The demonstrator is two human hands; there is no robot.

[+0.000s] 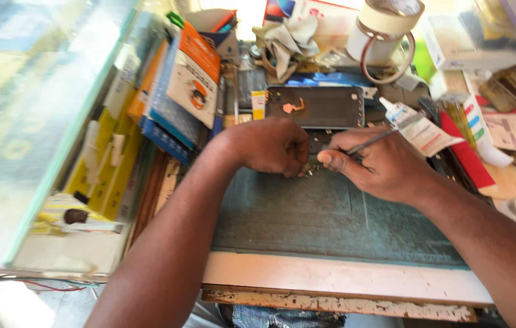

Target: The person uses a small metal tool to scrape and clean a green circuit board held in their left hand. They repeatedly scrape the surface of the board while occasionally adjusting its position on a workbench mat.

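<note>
On the green mat point(306, 212), right hand point(385, 164) gripping thin tool point(370, 141), left hand point(270, 146) clenched.

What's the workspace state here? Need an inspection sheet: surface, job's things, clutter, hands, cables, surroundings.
Surface: worn green mat on a bench with a chipped pale front edge.
Job's things: opened phone lying flat at the mat's far edge; small part between the hands, mostly hidden.
Clutter: tape rolls, crumpled cloth, glue tube, stacked packaged goods on the left, cartons and papers on the right.
Hands: left hand pressing down at the small part; right hand holding a thin metal tool.
Cables: thin red and green wires at the lower left.
Surroundings: glass panel on the left.
</note>
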